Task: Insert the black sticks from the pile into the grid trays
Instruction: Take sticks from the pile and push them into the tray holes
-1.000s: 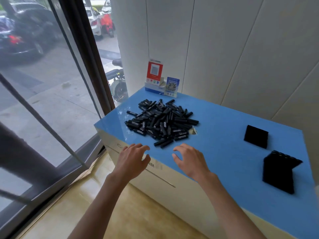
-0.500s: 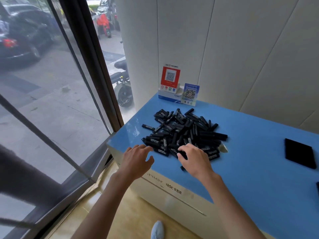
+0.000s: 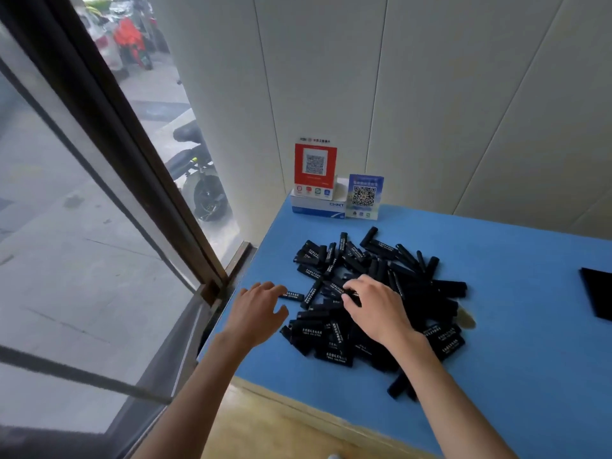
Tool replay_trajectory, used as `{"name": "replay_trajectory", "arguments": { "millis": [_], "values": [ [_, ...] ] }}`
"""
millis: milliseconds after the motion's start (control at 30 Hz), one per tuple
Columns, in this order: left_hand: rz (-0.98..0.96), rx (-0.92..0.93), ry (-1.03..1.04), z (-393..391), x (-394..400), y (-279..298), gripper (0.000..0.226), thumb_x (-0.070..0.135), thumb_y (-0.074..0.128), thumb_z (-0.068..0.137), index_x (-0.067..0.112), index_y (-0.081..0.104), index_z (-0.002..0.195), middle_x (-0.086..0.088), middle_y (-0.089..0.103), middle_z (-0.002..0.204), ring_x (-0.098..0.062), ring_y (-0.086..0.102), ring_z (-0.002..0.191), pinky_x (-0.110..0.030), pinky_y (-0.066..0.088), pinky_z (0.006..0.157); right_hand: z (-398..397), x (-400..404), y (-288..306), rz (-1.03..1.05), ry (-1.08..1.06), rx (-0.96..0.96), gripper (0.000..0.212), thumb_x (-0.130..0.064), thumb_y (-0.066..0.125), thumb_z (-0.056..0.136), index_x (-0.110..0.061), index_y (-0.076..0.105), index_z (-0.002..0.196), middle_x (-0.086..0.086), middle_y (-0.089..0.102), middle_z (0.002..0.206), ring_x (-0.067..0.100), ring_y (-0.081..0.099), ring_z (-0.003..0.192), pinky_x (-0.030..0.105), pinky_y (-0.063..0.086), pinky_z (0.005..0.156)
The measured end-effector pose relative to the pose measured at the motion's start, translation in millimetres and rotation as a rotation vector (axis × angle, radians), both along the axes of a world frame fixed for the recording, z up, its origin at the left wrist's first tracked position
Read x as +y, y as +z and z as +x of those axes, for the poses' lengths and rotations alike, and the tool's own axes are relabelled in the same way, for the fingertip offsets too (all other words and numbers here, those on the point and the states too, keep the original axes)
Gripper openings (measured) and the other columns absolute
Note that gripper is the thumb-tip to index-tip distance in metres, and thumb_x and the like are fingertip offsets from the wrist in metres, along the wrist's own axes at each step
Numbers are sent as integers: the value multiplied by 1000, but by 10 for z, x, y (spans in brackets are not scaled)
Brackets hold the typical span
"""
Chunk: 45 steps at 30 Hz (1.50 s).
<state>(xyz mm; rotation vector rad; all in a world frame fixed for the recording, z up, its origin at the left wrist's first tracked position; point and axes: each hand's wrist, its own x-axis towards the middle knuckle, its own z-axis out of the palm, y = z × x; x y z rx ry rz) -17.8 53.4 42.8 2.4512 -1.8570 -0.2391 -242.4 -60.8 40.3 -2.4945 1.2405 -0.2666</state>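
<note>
Though jumbled, white-lettered black sticks [image 3: 374,293].

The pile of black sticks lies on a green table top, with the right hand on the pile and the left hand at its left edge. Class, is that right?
Not quite: the table top is blue, not green, as the head view shows. The rest stands: the right hand is on the pile of black sticks, and the left hand is at its left edge.

Stick pile [image 3: 377,293] on table [image 3: 496,376]; tray [image 3: 597,293] to its right.
</note>
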Motion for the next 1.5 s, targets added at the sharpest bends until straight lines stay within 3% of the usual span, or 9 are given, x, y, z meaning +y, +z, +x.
{"name": "replay_trajectory", "arguments": {
  "millis": [233,400,633,833,967,1100,1200,1333,1500],
  "values": [
    [150,47,-173,488,-491,-522,46,35,58,98,28,51,143,3,57,137,-21,50,126,-37,40,100,143,-121,-113,20,-160,70,31,-41,49,102,-28,63,126,-11,62,123,12,65,100,25,50,76],
    [191,62,-303,717,-715,-810,52,41,60,98,27,47,146,1,52,140,-22,47,129,-38,39,102,304,-52,-151,61,-290,106,30,-41,49,101,-29,63,124,-12,61,123,11,65,100,25,49,75],
    [96,136,-381,849,-1008,-1001,36,40,60,99,24,57,132,-2,53,128,-24,48,120,-35,39,95,392,45,-209,86,-415,132,27,-42,51,101,-29,65,120,-15,61,117,8,64,94,22,43,70],
    [-13,145,-450,791,-1242,-1013,34,33,65,97,19,61,128,-4,44,148,-27,42,133,-39,37,101,312,144,-266,94,-503,117,25,-41,53,100,-30,66,118,-16,62,112,6,64,89,21,45,66],
    [-19,108,-536,763,-1375,-996,35,31,67,95,19,59,127,-4,46,144,-27,46,130,-40,40,101,278,162,-269,103,-531,115,25,-41,53,100,-29,66,117,-15,62,110,8,64,90,25,51,72],
    [-41,96,-529,767,-1476,-963,59,34,77,84,21,49,134,0,46,140,-25,47,126,-36,40,98,263,143,-229,91,-545,102,26,-41,53,100,-28,66,117,-15,61,109,8,64,85,27,53,72],
    [11,86,-521,743,-1554,-957,75,40,72,83,21,38,147,2,47,140,-23,44,128,-35,35,102,242,127,-193,77,-548,103,26,-40,53,100,-27,66,119,-13,62,111,8,64,84,27,54,73],
    [47,47,-550,667,-1603,-984,63,42,67,84,20,46,140,2,51,128,-22,46,120,-35,36,100,197,115,-163,77,-555,99,28,-40,52,101,-27,65,121,-12,63,117,9,65,96,28,54,78],
    [52,65,-545,613,-1586,-1083,44,39,64,85,19,53,123,2,53,114,-23,49,113,-35,33,93,132,119,-162,71,-570,95,27,-40,53,100,-28,66,119,-13,63,116,8,65,93,25,52,75]
  ]
}}
